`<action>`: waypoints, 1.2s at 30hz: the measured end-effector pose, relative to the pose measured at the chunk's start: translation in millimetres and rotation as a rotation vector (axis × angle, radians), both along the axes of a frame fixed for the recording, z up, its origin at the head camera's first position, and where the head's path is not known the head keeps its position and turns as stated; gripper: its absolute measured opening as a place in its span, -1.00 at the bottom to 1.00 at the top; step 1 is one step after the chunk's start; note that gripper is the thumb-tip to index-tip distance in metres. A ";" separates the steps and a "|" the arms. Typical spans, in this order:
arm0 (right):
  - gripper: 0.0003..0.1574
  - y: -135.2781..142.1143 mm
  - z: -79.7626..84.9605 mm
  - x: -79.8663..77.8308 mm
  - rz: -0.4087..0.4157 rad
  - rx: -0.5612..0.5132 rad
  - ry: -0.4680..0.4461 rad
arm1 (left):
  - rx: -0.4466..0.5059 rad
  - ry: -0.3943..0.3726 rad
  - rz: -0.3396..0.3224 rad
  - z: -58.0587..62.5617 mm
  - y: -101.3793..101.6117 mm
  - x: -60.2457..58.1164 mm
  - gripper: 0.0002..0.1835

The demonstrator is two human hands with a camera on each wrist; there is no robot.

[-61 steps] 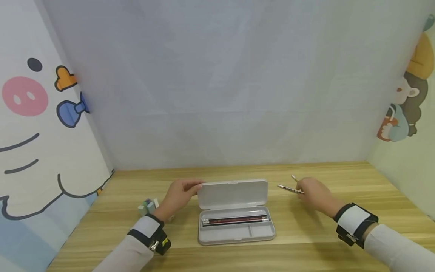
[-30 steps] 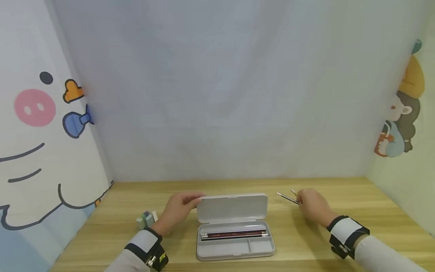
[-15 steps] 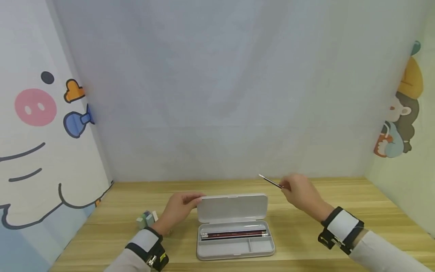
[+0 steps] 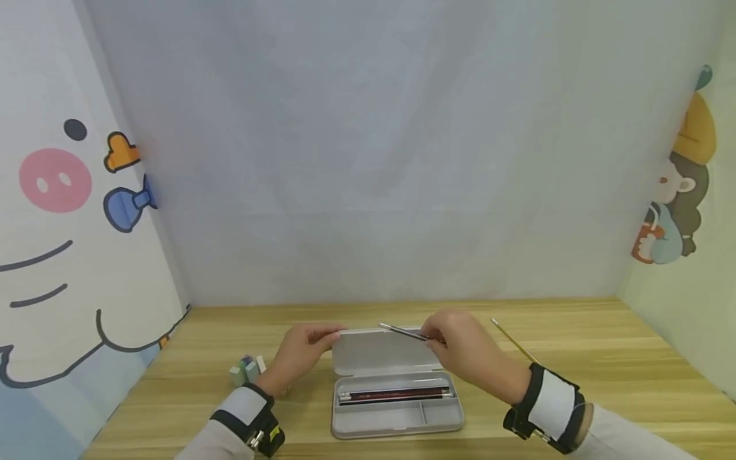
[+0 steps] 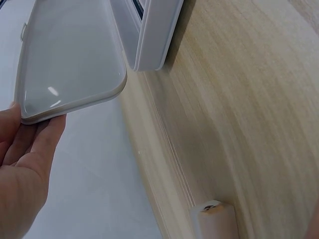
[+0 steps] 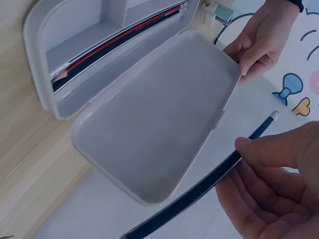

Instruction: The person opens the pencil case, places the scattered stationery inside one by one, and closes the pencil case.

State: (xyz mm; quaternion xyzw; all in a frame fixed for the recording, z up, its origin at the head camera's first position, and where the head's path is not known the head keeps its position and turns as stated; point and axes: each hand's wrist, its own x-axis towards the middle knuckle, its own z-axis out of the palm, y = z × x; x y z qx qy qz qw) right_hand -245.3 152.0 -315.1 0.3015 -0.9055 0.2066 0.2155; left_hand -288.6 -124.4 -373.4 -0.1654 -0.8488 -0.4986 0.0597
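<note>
- head view: the right hand (image 4: 462, 345), pinching a dark pencil (image 4: 405, 331), has moved in from the counter's (image 4: 299, 415) right side to the raised lid (image 4: 385, 356) of a pencil case (image 4: 397, 434); a yellow pencil (image 4: 513, 340) is left lying near the far edge, so one remains outside.
- same view: other pencils (image 4: 397, 395) lie in the case's long compartment; small blocks (image 4: 247, 370) sit toward the counter's left edge.
- left wrist view: the left hand (image 5: 30, 174), unmoved, grasps a lid corner.
- right wrist view: the dark pencil's silver end points up past the lid; contact cannot be told.
</note>
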 end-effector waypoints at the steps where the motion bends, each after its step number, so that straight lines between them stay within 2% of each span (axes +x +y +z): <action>1: -0.85 -3.4 -0.6 -0.1 0.008 0.002 -0.006 | 0.008 -0.004 0.002 -0.1 -0.8 0.1 -0.78; 6: -0.87 -18.5 -7.9 -2.5 0.035 0.026 -0.079 | 0.017 -0.008 -0.002 -0.7 -1.9 -0.8 -0.79; 10: -0.89 -30.3 -15.9 -5.8 0.086 0.072 -0.169 | 0.006 0.001 0.000 -0.1 -1.0 0.0 -0.79; 15: -0.90 -42.8 -22.8 -9.5 0.135 0.095 -0.230 | 0.002 0.003 -0.008 1.5 1.0 1.0 -0.79; 25: -0.88 -59.1 -33.0 -16.2 0.109 0.172 -0.215 | 0.017 0.001 -0.006 5.0 0.9 -1.3 -0.79; 30: -0.84 -63.7 -46.0 -18.5 0.102 0.188 -0.212 | 0.038 -0.020 -0.013 2.1 0.0 -0.5 -0.80; 36: -0.85 -67.2 -60.2 -18.2 0.075 0.239 -0.193 | 0.002 0.001 -0.009 1.0 -2.9 2.5 -0.79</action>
